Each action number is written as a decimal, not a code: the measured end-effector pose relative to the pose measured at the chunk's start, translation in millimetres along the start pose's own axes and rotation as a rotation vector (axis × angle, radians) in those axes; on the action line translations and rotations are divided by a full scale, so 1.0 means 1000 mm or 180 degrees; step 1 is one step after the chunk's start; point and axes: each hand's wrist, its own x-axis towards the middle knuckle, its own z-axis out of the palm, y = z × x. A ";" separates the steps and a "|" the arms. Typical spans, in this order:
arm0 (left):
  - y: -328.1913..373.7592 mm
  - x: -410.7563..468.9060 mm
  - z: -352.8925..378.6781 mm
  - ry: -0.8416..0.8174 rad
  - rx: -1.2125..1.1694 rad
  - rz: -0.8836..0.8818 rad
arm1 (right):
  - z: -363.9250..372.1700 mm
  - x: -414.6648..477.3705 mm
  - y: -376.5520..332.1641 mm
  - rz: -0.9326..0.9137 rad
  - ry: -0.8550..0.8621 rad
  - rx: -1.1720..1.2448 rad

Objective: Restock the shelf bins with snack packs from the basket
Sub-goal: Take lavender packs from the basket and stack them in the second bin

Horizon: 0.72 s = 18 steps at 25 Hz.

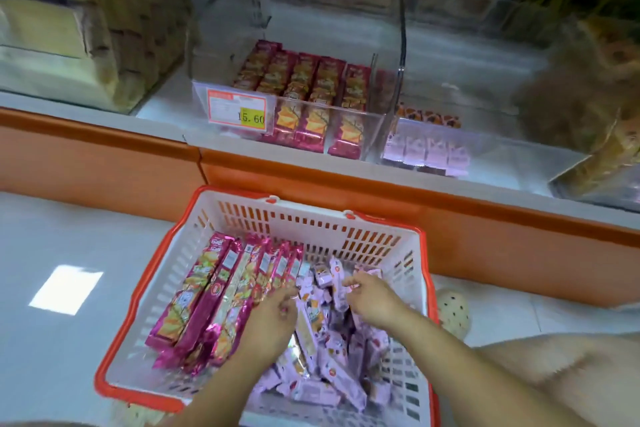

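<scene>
Two hands (273,315) (372,298) among lilac snack packs (337,350), white basket (346,222)

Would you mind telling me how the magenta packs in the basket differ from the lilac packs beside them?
The magenta packs are long and slim; the lilac packs are short and small. The magenta packs lie side by side in an orderly row on the basket's left; the lilac packs sit in a loose jumble on its right. Both hands, left hand and right hand, are among the lilac packs. Both kinds share the white basket.
</scene>
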 end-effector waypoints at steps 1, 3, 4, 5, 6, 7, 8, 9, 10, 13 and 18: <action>-0.006 0.002 -0.002 -0.0035 0.0117 -0.0044 | 0.014 0.009 0.004 0.0025 0.0011 -0.0015; -0.015 0.007 -0.007 -0.0014 0.0204 -0.0169 | 0.041 0.024 0.009 0.0070 -0.0118 -0.0097; -0.018 0.008 -0.010 -0.0022 0.0119 -0.0223 | 0.053 0.028 0.009 0.0093 -0.0213 -0.0108; -0.021 0.009 -0.013 -0.0037 0.0021 -0.0273 | 0.064 0.030 0.009 0.0103 -0.0265 -0.0106; -0.023 0.010 -0.015 -0.0064 -0.0021 -0.0312 | 0.073 0.031 0.008 0.0102 -0.0253 -0.0248; -0.025 0.010 -0.016 -0.0078 -0.0009 -0.0335 | 0.082 0.031 0.009 0.0090 -0.0170 -0.0586; -0.026 0.011 -0.017 -0.0092 0.0004 -0.0323 | 0.091 0.029 0.011 0.0078 -0.0019 -0.1041; -0.027 0.011 -0.016 -0.0091 0.0001 -0.0311 | 0.099 0.028 0.015 0.0065 0.0136 -0.1450; -0.026 0.010 -0.016 -0.0079 -0.0018 -0.0304 | 0.106 0.024 0.016 0.0034 0.0280 -0.1698; -0.022 0.010 -0.016 -0.0066 0.0006 -0.0296 | 0.109 0.018 0.014 -0.0089 0.0667 -0.1266; 0.006 0.006 -0.019 -0.0413 -0.1621 -0.0502 | 0.052 -0.010 -0.005 -0.0231 -0.0216 0.1886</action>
